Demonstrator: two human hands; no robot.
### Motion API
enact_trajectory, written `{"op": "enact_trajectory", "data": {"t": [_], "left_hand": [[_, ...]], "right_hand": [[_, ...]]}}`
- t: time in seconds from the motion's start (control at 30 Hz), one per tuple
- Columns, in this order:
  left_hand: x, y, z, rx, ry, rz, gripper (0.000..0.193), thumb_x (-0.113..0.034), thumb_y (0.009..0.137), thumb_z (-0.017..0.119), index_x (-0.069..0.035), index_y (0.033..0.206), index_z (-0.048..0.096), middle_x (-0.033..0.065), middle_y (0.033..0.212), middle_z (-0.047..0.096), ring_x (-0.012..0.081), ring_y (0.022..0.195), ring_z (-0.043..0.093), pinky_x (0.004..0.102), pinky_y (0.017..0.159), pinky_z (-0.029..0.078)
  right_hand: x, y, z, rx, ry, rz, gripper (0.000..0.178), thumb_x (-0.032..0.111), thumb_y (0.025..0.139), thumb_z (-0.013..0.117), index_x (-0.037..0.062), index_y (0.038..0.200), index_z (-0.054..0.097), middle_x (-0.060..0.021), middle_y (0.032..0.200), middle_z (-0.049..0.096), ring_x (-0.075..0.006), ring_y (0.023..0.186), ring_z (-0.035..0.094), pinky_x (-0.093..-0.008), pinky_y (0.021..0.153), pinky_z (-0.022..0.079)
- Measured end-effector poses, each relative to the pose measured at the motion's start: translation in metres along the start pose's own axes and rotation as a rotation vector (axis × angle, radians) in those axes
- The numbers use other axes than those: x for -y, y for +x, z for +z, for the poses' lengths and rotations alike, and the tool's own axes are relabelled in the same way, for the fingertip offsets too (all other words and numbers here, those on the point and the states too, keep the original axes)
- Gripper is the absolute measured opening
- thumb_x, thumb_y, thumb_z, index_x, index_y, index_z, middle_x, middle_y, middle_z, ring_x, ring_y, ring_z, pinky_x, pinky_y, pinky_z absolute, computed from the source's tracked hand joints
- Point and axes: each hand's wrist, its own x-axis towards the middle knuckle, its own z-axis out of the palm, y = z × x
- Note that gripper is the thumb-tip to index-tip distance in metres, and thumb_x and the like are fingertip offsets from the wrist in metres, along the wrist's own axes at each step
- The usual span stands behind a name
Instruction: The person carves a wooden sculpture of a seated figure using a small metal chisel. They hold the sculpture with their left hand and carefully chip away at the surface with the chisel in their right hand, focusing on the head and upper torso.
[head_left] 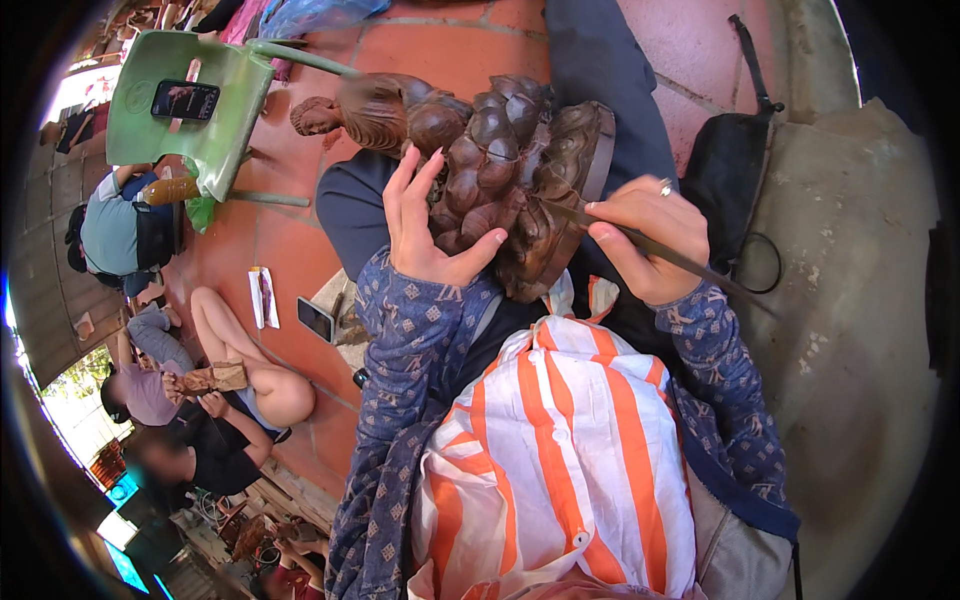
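A dark brown carved wooden statue [480, 150] lies across my lap, its figure end pointing left and its broad base of layered petals to the right. My left hand [430, 225] holds the petals from the near side, with thumb and fingers spread around them. In my right hand [652, 238] is a long, thin, dark file-like tool [690, 263], pinched between thumb and fingers. Its tip touches the carving near the base, and its far end sticks out to the right past my wrist. The underside of the statue is hidden.
At upper left stands a green plastic chair [140, 95] with a phone [186, 100] on its seat. Another phone [316, 319] lies left of my arm, near a white packet [263, 297]. A black bag [722, 170] rests at right. Several people sit at left, one holding a wooden carving [212, 379].
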Motion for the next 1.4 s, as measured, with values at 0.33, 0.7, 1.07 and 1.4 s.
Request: {"op": "enact_trajectory", "data": {"t": [0.33,0.7,1.07,1.4], "left_hand": [[-0.001,0.023,0.007,0.028,0.02,0.137,0.088,-0.023,0.056,0.091,-0.006,0.133,0.053,0.0225,0.15,0.034,0.0445,0.141,0.028,0.0523,0.113,0.025],[0.006,0.035,0.004,0.121,-0.005,0.159,0.089,-0.045,0.057,0.089,-0.009,0.132,0.057,0.0196,0.151,0.037,0.0445,0.144,0.022,0.0587,0.114,0.014],[-0.004,0.051,-0.005,0.292,0.049,0.155,0.081,-0.051,0.057,0.085,-0.011,0.125,0.064,0.0177,0.149,0.041,0.0405,0.145,0.023,0.0622,0.113,0.007],[-0.002,0.059,-0.003,0.264,0.009,0.211,0.074,-0.043,0.056,0.089,-0.01,0.118,0.067,0.0193,0.136,0.054,0.033,0.126,0.053,0.0648,0.111,0.012]], "right_hand": [[-0.026,0.014,0.029,0.084,-0.061,-0.24,0.014,0.013,0.069,0.081,0.0105,0.081,0.073,0.0015,0.074,0.067,-0.0165,0.081,0.063,-0.0469,0.102,0.031],[-0.036,0.015,0.022,0.161,0.02,-0.247,0.014,0.014,0.073,0.077,0.0088,0.086,0.073,0.0023,0.078,0.067,-0.0179,0.083,0.062,-0.0536,0.105,0.025],[-0.038,0.015,0.024,0.12,0.111,-0.203,0.011,0.016,0.073,0.077,0.009,0.081,0.073,0.0024,0.072,0.066,-0.0177,0.081,0.063,-0.0529,0.107,0.022],[-0.041,0.011,0.029,0.076,0.069,-0.204,0.019,0.01,0.064,0.075,0.0057,0.082,0.072,0.0012,0.071,0.063,-0.0169,0.081,0.063,-0.0568,0.105,0.029]]}}
